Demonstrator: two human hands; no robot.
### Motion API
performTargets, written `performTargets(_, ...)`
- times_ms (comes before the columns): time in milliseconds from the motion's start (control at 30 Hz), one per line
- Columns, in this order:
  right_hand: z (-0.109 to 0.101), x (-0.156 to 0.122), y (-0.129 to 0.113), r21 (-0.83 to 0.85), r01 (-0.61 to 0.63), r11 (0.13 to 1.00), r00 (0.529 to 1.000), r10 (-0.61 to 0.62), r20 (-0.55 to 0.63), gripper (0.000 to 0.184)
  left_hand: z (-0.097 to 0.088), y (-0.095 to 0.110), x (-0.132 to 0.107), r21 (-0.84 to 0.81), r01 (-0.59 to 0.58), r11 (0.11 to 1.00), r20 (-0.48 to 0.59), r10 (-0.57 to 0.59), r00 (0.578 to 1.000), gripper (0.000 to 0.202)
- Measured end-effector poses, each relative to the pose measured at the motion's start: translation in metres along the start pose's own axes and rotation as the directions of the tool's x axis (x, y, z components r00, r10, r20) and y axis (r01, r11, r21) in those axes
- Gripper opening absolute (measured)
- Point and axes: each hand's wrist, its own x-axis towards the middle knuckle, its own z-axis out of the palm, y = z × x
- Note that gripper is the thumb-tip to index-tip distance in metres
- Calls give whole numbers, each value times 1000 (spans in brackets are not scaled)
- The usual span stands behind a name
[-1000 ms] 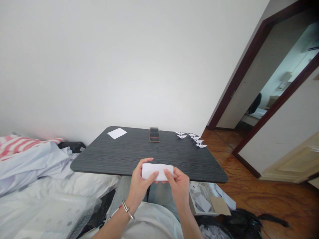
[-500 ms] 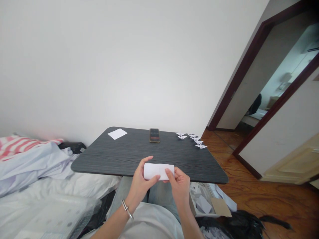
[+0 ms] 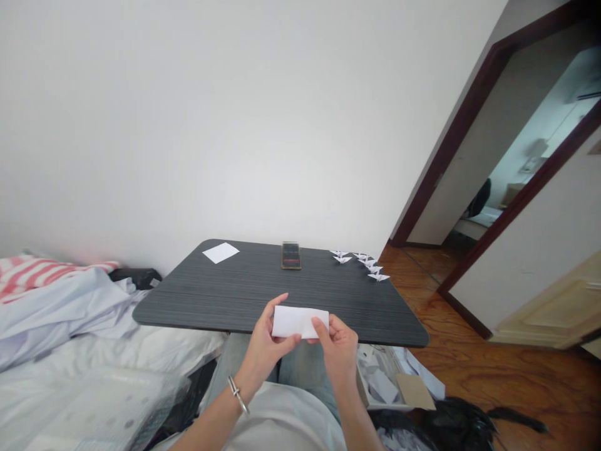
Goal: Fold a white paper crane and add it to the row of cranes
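Both hands hold a folded white paper [image 3: 295, 321] over the near edge of a dark grey table [image 3: 244, 294]. My left hand [image 3: 267, 347], with a metal bracelet on its wrist, pinches the paper's left end between thumb and fingers. My right hand [image 3: 339, 352] pinches the lower middle-right edge of the paper with thumb and forefinger. The paper is a flat, wide rectangle held just above the tabletop.
Farther back on the table lie a white sheet [image 3: 220, 252], a phone [image 3: 291, 255] and several small folded paper birds [image 3: 364, 262]. Bedding [image 3: 70, 313] lies at the left. A box of paper scraps [image 3: 389, 382] sits on the floor at the right, by an open doorway [image 3: 498, 188].
The hands and paper have barely shifted; my right thumb slid slightly left along the paper's lower edge.
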Motion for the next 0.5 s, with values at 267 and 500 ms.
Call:
performTargets(267, -1, 1, 2, -12, 17, 1000, 1000, -17, 14, 24, 1, -1, -1, -19, -9, 1000, -11, 8, 1000, 76)
performTargets(500, -3, 2, 3, -22, 24, 999, 999, -24, 27, 27, 0, -4, -1, -70, -16, 997, -2, 16, 1000, 77)
